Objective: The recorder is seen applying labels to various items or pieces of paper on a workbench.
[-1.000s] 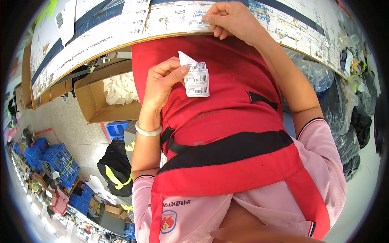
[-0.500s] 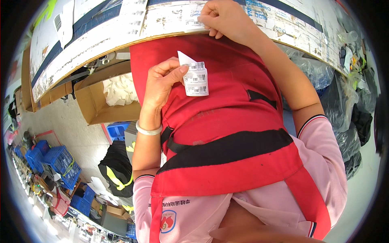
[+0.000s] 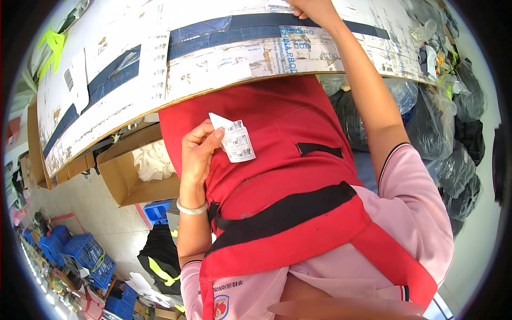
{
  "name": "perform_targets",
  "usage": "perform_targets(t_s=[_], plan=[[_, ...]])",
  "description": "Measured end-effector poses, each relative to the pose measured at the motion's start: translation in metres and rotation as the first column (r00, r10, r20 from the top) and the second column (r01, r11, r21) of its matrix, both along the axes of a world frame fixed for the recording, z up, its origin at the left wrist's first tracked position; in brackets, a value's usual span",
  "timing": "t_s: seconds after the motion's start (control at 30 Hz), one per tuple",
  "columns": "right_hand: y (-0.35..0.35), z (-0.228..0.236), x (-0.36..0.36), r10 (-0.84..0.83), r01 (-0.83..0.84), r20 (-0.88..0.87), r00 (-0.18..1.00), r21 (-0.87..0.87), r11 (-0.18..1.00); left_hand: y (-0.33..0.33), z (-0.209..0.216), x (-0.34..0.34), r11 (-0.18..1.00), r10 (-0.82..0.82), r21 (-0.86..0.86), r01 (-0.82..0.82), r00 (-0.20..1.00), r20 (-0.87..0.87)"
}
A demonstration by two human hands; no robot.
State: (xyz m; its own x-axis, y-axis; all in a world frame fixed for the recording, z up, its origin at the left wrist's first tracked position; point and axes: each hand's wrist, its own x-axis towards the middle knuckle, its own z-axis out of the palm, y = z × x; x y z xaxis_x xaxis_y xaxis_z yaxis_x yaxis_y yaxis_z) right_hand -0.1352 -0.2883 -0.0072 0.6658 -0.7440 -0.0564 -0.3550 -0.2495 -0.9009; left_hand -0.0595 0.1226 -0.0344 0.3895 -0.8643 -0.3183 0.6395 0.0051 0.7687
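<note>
Head view, looking down the person's front. The landmark is the large cardboard panel (image 3: 213, 69), a worn sheet patched with dark blue tape and remnants of white labels, which spans the upper part of the view in front of the red apron (image 3: 277, 176). Below the panel's lower edge, in front of the apron's chest, the left hand (image 3: 198, 152) holds a strip of white barcode labels (image 3: 234, 140); thumb and forefinger are pinched narrowly on the strip's upper left corner, the other fingers curled loosely behind it, and the strip hangs tilted down to the right, clear of the panel. A pale bangle (image 3: 192, 209) circles the left wrist. The right hand (image 3: 314, 8) reaches up onto the panel near its top edge, by the dark tape band; its fingers run out at the rim of the view, so their spread cannot be told. Below and to the left of the panel, an open cardboard box (image 3: 125, 178) holding white material (image 3: 152, 160) sits on the floor, with blue plastic crates (image 3: 80, 250) farther down. To the right of the panel lie dark bagged goods (image 3: 453, 138) in clear plastic.
</note>
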Motion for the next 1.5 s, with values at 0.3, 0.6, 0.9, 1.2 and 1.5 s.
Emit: perform_targets(t_s=[0.3, 0.6, 0.9, 1.2, 1.5], plan=[[0.022, 0.028, -0.006, -0.01, -0.061, -0.152, 0.988, -0.46, 0.886, -0.006, 0.008, 0.0, 0.996, 0.084, -0.025, -0.083, 0.996, 0.024], [0.2, 0.027, -0.029, 0.552, -0.52, 0.048, 0.832, 0.416, 0.746, -0.009, 0.01, -0.001, 0.991, 0.131, -0.044, -0.124, 0.965, 0.226], [0.223, 0.017, -0.035, 0.597, -0.596, 0.043, 0.801, -0.03, 0.802, -0.002, -0.003, -0.001, 0.983, 0.152, 0.041, -0.178, 0.92, 0.361], [0.218, 0.033, -0.023, 0.449, -0.451, 0.056, 0.892, 0.023, 0.892, -0.006, -0.001, 0.007, 0.941, 0.311, 0.148, -0.304, 0.95, -0.029], [0.159, 0.026, 0.007, 0.427, -0.388, -0.097, 0.899, 0.273, 0.88, -0.009, -0.008, 0.008, 0.966, 0.213, 0.121, -0.227, 0.97, 0.118]])
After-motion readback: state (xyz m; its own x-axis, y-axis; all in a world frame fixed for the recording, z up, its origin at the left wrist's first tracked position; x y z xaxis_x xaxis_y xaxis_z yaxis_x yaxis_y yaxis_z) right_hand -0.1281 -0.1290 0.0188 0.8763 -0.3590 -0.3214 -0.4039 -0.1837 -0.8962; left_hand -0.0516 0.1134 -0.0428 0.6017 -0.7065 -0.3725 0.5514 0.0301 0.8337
